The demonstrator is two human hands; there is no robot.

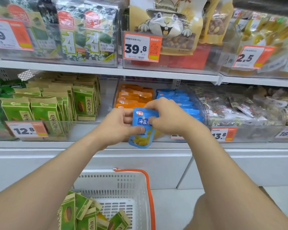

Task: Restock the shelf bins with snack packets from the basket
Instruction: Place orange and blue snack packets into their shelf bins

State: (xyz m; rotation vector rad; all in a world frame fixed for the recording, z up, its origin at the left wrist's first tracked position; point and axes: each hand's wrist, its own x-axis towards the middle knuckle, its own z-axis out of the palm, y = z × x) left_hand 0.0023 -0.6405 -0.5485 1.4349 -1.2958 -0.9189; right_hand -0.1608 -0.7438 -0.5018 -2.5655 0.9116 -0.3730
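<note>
Both hands are on one blue snack packet [142, 128], held upright at the front lip of the lower shelf, dead centre. The left hand [119, 126] pinches its left edge, thumb across the front; the right hand [165, 117] pinches the top right corner with curled fingers. The packet's bottom hangs below the shelf edge [40, 143], free of it. Directly behind, at twelve o'clock, the clear bin [198, 100] holds two rows: orange packets [133, 97], about six tops showing, and blue packets [178, 98], roughly seven. At nine o'clock, green seed packs [45, 110] stand in several rows, too many to count. At six o'clock sits the white basket [120, 181] with its orange handle [149, 188], about six green packs [83, 211] in its left half, right half open.
</note>
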